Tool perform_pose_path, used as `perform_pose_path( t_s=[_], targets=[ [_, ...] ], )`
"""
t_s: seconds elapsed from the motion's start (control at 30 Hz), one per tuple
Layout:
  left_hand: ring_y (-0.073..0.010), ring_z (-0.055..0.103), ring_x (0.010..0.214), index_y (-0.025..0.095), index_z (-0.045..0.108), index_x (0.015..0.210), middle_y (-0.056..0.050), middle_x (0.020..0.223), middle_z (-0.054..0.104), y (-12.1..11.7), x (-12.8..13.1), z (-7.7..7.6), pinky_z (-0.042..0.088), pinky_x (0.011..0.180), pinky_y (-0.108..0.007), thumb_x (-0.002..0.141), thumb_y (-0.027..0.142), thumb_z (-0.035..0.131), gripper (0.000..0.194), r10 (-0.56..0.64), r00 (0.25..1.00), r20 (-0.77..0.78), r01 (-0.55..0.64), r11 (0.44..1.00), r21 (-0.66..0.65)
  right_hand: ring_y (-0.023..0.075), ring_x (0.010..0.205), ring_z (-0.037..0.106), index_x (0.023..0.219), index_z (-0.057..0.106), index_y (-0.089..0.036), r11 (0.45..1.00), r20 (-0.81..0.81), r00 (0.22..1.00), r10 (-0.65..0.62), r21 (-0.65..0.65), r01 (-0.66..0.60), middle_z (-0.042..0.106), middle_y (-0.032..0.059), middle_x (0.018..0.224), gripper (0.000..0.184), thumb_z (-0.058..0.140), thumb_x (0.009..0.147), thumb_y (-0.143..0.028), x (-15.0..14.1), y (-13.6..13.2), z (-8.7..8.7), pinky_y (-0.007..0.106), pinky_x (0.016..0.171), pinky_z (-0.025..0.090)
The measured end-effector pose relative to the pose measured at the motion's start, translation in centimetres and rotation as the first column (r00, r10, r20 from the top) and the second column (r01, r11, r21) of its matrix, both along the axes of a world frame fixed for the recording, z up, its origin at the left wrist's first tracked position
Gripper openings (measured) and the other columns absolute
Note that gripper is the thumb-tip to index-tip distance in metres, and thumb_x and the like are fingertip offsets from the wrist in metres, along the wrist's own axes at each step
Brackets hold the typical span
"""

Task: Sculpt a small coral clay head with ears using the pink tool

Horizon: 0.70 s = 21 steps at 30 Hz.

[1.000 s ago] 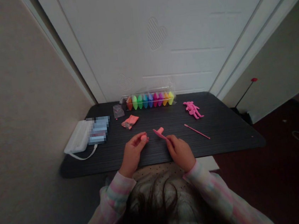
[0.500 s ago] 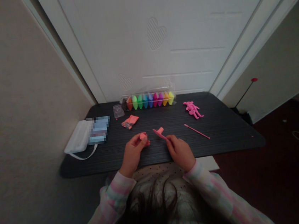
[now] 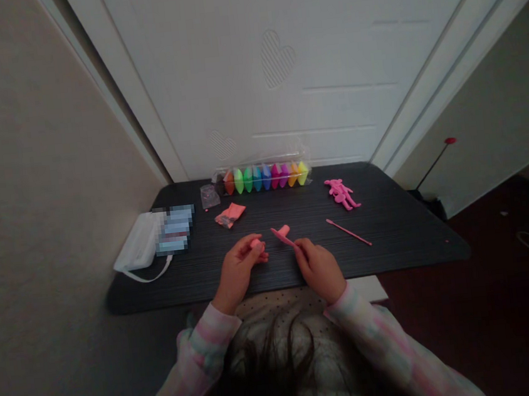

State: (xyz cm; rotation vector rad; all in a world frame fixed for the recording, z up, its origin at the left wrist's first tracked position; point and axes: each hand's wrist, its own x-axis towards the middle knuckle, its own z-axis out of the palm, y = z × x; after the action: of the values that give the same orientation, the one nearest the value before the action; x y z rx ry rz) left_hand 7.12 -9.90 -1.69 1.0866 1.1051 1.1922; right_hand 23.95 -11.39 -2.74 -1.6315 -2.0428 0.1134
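Note:
My left hand (image 3: pixel 237 270) pinches a coral-pink lump of modelling clay (image 3: pixel 257 246) between thumb and fingers, and the thumb covers part of it. In my right hand (image 3: pixel 320 268) is a flat pink modelling tool (image 3: pixel 282 237), its blade pointing up and to the left. Just behind the blade shows a short coral clay piece (image 3: pixel 285 229); I cannot tell whether it sticks to the tool or lies on the table. Right of that hand, a thin pink stick tool (image 3: pixel 348 232) lies on the dark table (image 3: pixel 391 235).
Beyond my left hand lies a coral clay packet (image 3: pixel 230 215), with a small clear plastic cup (image 3: pixel 209 196) behind it. A clear bag of several coloured clay packs (image 3: pixel 262 178) stretches along the back. Pink figure-shaped pieces (image 3: pixel 341 193) lie right; a white device (image 3: pixel 139 242) with a cable sits left.
My left fingers have shifted on the clay lump: its round face showed before, and now the thumb hides more of it. My right hand and the tool have hardly moved.

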Motion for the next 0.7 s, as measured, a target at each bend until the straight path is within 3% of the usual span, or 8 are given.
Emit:
perform_pose_path(
  t_s=[0.2,0.4,0.7],
  targets=[
    [-0.0109,0.058,0.062,0.017,0.050,0.105,-0.003,0.082,0.061,0.04,-0.01,0.04,0.048,0.062,-0.027,0.069,0.032,0.057,0.039,0.015,0.999,0.028,-0.015,1.000,0.008,0.0158,0.061,0.056,0.088,0.052,-0.017,1.000,-0.005,1.000,0.003,0.005,-0.003,0.063,0.0026,0.073,0.020,0.033,0.084,-0.022,0.05,0.02,-0.10,0.025,0.056,0.034],
    [-0.0091,0.056,0.059,0.016,0.055,0.088,0.000,0.076,0.060,0.01,0.00,-0.06,0.046,0.061,-0.024,0.069,0.030,0.058,0.024,-0.006,1.000,-0.030,0.007,0.999,0.033,0.0162,0.061,0.056,0.088,0.051,-0.017,1.000,-0.003,1.000,-0.003,0.001,0.003,0.063,0.0025,0.073,0.020,0.033,0.084,-0.023,0.04,0.01,-0.15,0.025,0.056,0.033],
    [-0.0050,0.043,0.044,0.017,0.047,0.074,0.006,0.058,0.046,-0.03,-0.02,-0.14,0.034,0.040,-0.018,0.070,0.029,0.056,0.016,0.000,0.995,-0.100,0.009,0.996,0.092,0.0166,0.063,0.056,0.089,0.050,-0.018,1.000,0.002,1.000,-0.002,-0.007,0.002,0.063,0.0017,0.075,0.018,0.033,0.085,-0.023,0.01,-0.13,0.08,0.025,0.058,0.033]
  ],
)
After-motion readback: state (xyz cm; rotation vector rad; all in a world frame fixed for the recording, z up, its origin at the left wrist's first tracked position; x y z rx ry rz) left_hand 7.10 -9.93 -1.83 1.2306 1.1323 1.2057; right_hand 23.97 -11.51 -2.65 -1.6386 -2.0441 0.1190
